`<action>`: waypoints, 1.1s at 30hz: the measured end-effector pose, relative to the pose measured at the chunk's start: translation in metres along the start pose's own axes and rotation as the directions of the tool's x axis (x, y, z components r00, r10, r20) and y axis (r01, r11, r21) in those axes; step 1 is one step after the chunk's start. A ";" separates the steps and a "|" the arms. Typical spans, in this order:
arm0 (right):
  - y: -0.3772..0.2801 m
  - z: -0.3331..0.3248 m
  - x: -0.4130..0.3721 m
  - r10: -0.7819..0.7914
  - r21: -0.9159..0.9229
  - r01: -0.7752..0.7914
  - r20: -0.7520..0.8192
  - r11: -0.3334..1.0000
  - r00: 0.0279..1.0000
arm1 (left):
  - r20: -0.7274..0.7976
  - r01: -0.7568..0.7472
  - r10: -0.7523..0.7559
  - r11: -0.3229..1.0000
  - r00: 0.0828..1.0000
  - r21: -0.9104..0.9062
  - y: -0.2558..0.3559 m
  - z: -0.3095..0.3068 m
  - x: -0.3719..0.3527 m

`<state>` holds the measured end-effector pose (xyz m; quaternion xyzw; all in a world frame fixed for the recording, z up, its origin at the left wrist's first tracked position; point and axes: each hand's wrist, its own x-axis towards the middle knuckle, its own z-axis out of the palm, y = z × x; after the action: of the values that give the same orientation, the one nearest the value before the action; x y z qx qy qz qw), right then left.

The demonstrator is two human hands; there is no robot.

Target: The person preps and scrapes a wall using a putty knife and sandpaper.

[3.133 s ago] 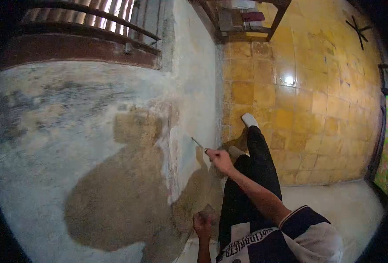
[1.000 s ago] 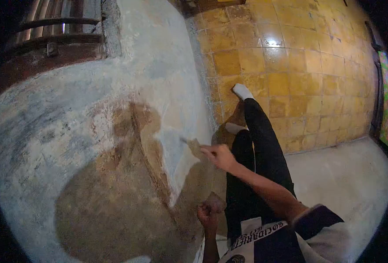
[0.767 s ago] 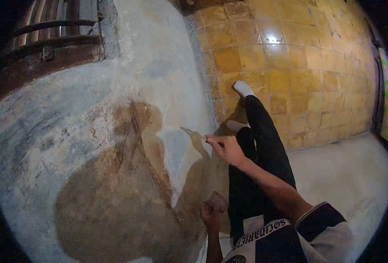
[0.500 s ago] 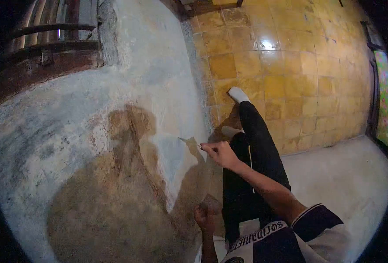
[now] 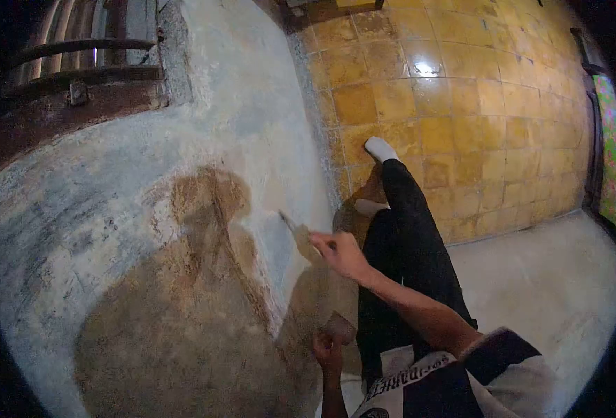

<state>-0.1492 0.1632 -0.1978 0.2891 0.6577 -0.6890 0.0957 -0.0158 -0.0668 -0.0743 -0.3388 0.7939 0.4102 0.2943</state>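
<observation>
My right hand (image 5: 339,252) is closed in a pinch, close over the pale plastered wall (image 5: 252,90). From its fingertips a thin, dark, pointed shape (image 5: 286,220) runs toward the wall; it looks like a slim tool, partly merged with the hand's shadow. Lower down, my left hand (image 5: 329,350) grips a flat, brownish, square-cornered piece (image 5: 338,327) near my lap. Between the two hands, a bluish-white patch (image 5: 274,258) of wall is framed by shadows. Rough brown worn plaster (image 5: 214,198) lies left of it.
My legs (image 5: 412,230) in black trousers stretch along the wall, feet in white socks (image 5: 379,149). Yellow tiles (image 5: 461,139) cover the floor beyond, with a pale grey floor section (image 5: 524,279) nearer. A barred window (image 5: 85,59) is set in the wall, upper left.
My right hand has shifted slightly left and down, and the pointed shape tilts more steeply. The square piece in my left hand has turned and shows more clearly.
</observation>
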 end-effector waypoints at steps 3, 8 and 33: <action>-0.003 -0.003 0.026 0.036 -0.017 -0.037 -0.028 0.999 0.999 | 0.105 -0.120 0.129 0.989 0.986 -0.084 0.019 0.008 0.004; -0.028 -0.031 0.004 0.027 -0.016 -0.026 0.062 1.000 0.998 | 0.205 -0.292 0.254 0.939 0.945 0.183 0.019 -0.001 0.002; -0.021 -0.042 -0.014 0.128 -0.074 -0.122 0.073 0.990 0.989 | 0.196 -0.123 0.120 0.992 0.973 0.006 0.008 0.023 0.004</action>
<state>-0.1372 0.2021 -0.1711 0.2994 0.6575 -0.6692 0.1739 -0.0199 -0.0454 -0.0850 -0.2451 0.7841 0.4516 0.3481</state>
